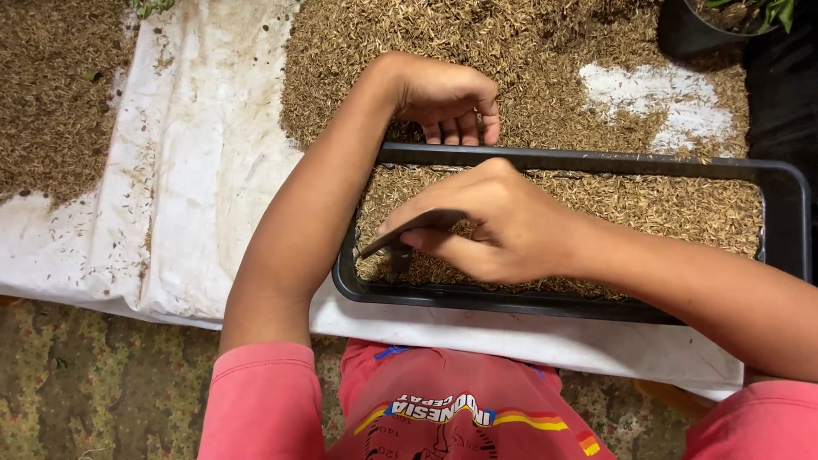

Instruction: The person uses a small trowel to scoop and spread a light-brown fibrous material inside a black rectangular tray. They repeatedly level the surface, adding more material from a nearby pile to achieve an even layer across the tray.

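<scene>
The tray (788, 221) is lying nearly full of husks (648, 209); right hand (503, 226) fingers are pinching a dark scraper (409, 228) inside it, left hand (443, 98) fingers are curling together behind its far rim.

Only 1 view here, from a camera on the person's head, looking almost straight down and close in. The near edge of the white sheet (213, 196) runs across the lower frame, its far edge is cut off at the top. The person's own pink shirt (443, 409) fills the bottom, with patterned floor (102, 400) at the lower left.
</scene>
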